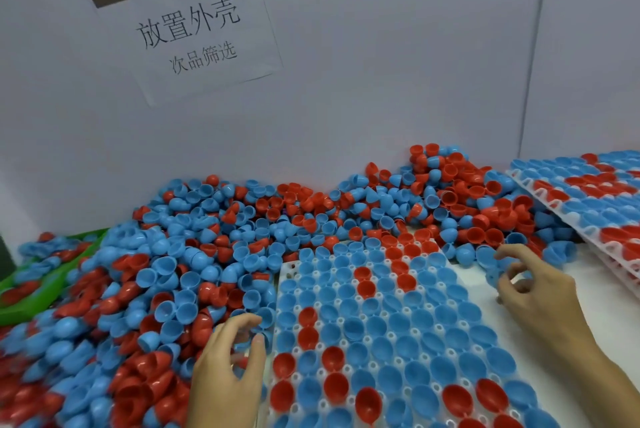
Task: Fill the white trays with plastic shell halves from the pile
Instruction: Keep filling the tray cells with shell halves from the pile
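- Tray [398,330], white, lies at 6 o'clock on the table [478,284]; nearly all its cups hold blue or red shell halves, open side up. A few cups at its top-left corner show bare.
- Pile [242,230] of loose blue and red shells runs from 9 o'clock round to 1 o'clock, against the grey wall [381,64] and touching the tray's left and far edges.
- Left hand [225,368], at 7 o'clock on the pile's edge just beside the tray: fingers curled, thumb and fingertips closing on shells. Motion blur; cannot tell whether it has one held.
- Right hand [533,285], at 3 o'clock: fingers curled round a blue shell [493,277], just beside the tray's right edge.
- Stacked filled trays [588,199] at 2 o'clock, tilted against the pile.
- Green bin [41,296] at 9 o'clock, partly buried.
- Paper sign [194,32] on the wall at 11 o'clock.
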